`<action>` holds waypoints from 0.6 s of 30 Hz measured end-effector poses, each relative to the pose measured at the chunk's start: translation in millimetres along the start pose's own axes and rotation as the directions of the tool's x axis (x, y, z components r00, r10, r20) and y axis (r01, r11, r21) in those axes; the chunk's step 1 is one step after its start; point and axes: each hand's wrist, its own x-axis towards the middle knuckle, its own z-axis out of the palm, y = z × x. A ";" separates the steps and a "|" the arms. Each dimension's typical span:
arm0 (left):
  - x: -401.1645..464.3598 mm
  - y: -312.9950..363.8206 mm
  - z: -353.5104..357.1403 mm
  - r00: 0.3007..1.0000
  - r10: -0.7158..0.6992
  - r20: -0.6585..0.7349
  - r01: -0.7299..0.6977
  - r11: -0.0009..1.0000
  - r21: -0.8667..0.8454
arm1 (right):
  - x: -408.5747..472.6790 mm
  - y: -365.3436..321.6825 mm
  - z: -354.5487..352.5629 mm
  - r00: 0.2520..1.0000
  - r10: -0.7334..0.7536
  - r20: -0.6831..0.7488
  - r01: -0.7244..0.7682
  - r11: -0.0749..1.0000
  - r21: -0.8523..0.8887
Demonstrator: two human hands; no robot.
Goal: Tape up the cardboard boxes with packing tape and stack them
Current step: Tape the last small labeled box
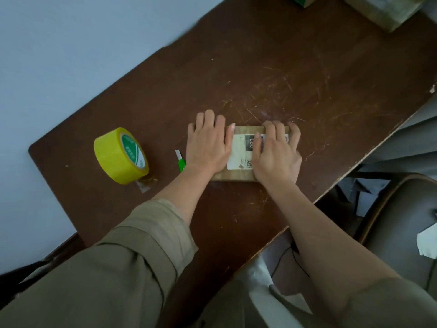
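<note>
Both hands press flat on a small cardboard box (238,176) on the brown table (260,74): the left hand (207,145) with fingers straight over its left end, the right hand (276,152) with fingers bent over its far right edge. Just left lie a green cutter (181,162) and a yellow tape roll (120,156)

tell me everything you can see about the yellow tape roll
The yellow tape roll is a wide roll of glossy yellow packing tape wound on a core with a green and white printed label. It sits on the dark brown table, tilted so the core faces up and to the right. A short loose end of tape lies stuck on the tabletop at its lower edge. Neither hand touches it; it stands left of the green cutter and the left hand.
</note>
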 end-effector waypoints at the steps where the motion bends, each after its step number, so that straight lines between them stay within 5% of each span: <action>1: 0.9 -0.9 0.6 1.000 -0.011 -0.017 0.010 0.999 -0.036 | 0.1 -0.4 -0.2 1.000 0.000 0.003 0.000 1.000 0.000; 6: -4.6 -5.4 -3.3 0.992 -0.124 0.009 0.120 0.943 -0.310 | -0.2 -1.3 -3.3 1.000 0.006 0.027 -0.006 1.000 0.020; 11: -34.2 3.0 -1.5 0.973 -0.214 0.084 0.224 0.965 -0.139 | 0.2 -1.6 1.0 1.000 -0.004 -0.015 0.004 1.000 0.001; 18: -16.3 0.5 0.7 0.989 -0.146 0.018 0.146 0.988 -0.044 | 3.3 0.9 -0.7 1.000 0.009 -0.004 -0.009 0.995 0.101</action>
